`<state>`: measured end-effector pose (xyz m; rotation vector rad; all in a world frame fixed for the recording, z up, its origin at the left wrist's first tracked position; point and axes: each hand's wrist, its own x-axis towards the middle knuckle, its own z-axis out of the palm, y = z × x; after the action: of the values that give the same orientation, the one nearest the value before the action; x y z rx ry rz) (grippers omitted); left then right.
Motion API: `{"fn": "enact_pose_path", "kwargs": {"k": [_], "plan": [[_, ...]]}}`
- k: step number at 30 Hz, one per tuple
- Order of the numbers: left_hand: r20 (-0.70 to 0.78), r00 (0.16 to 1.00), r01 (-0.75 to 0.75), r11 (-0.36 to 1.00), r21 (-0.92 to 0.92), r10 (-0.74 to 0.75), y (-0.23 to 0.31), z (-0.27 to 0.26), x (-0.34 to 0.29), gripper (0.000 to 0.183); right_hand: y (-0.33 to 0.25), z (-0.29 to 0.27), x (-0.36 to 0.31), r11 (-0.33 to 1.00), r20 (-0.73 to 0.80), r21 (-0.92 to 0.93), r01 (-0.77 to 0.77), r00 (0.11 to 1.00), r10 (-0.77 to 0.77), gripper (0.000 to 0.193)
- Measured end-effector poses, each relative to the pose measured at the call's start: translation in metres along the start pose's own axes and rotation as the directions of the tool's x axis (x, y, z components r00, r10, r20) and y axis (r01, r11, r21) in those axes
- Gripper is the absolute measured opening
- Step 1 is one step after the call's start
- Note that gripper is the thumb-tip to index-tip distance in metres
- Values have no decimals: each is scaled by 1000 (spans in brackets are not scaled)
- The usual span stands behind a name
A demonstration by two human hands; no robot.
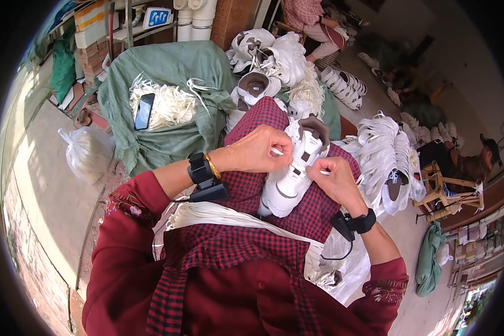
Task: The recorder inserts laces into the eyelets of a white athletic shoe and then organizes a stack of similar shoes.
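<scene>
A white sneaker (pixel 285 187) with a brown-grey lining rests on my checked lap, its toe toward me and its opening away. My left hand (pixel 260 147) is closed at the shoe's left side, pinching a white shoelace (pixel 277 151) between thumb and fingers. On the right side, my right hand (pixel 337 180) also pinches a white lace end, of which a short piece shows by the fingertips. Both hands are just above the lower eyelets. A bundle of white laces (pixel 224 215) lies across my lap, close to my waist.
Left ahead, a green cloth-covered stand (pixel 201 61) bears a heap of laces (pixel 171 106) and a phone (pixel 144 111). Piled white shoes (pixel 285 59) stand ahead, and more shoes (pixel 378 143) to the right. A tied plastic bag (pixel 88 154) sits at left. Other people sit farther off.
</scene>
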<state>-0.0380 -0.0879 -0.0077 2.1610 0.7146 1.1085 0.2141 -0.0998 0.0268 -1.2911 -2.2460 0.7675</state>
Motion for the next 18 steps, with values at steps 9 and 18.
{"fn": "enact_pose_path", "kwargs": {"k": [9, 18], "plan": [[32, 995, 92, 990, 108, -96, -15, -10, 2, 16, 13, -19, -20, 993, -141, -114, -19, 990, 3, 24], [209, 926, -375, 704, 604, 314, -37, -47, -16, 34, 25, -29, -36, 980, -161, -181, 81, 981, -111, 14]]}}
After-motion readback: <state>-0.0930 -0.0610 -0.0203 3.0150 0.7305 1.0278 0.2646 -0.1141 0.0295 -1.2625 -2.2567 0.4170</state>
